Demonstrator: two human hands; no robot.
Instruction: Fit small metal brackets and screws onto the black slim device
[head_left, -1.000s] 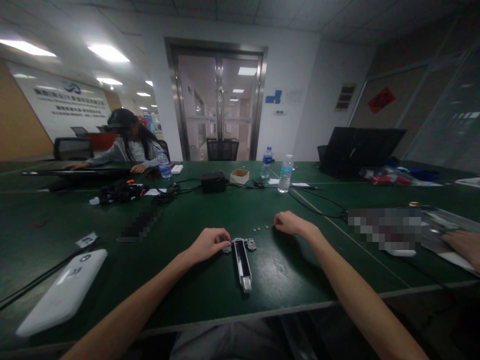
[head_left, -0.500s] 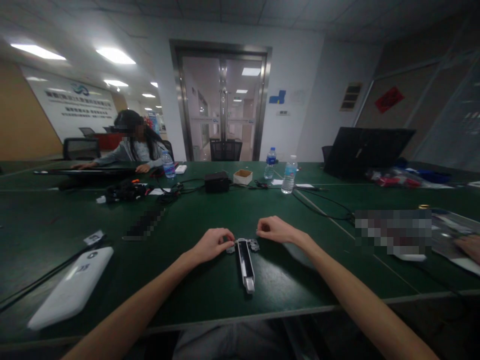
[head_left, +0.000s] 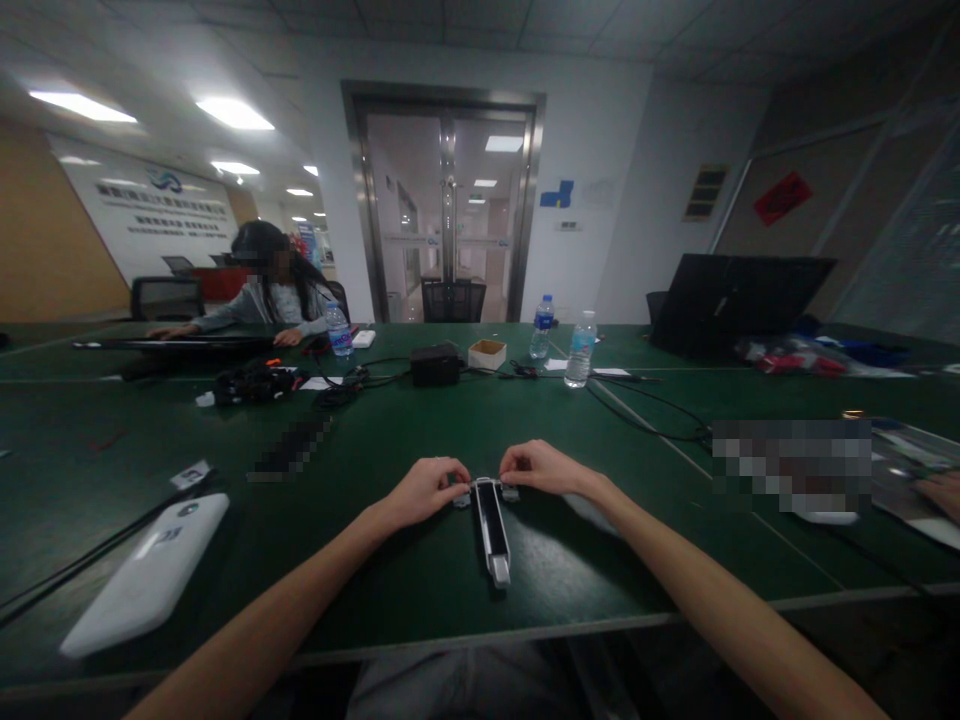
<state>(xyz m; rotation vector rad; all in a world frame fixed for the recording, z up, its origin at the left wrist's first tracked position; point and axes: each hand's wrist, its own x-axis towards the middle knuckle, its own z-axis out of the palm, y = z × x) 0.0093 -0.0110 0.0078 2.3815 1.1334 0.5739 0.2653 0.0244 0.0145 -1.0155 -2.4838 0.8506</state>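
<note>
A slim, long device (head_left: 493, 535) with a white frame and a dark glossy strip lies on the green table, its white tip toward me. Small grey pieces stick out on both sides of its far end. My left hand (head_left: 431, 490) is closed in a pinch at the left grey piece (head_left: 461, 499). At the opposite side, my right hand (head_left: 541, 467) pinches at the right grey piece (head_left: 511, 493), fingertips covering its upper part. The exact kind of device cannot be made out.
A white phone-shaped object (head_left: 154, 570) with black cables lies at left. Beyond the hands are a black box (head_left: 435, 366), a small white box (head_left: 487, 354), water bottles (head_left: 580, 350) and cables. Another person (head_left: 274, 290) sits across the table; a co-worker's hand (head_left: 941, 492) shows at right.
My right hand has moved left and slightly down, from beside the device onto its right grey piece. My left hand and the device stay in place.
</note>
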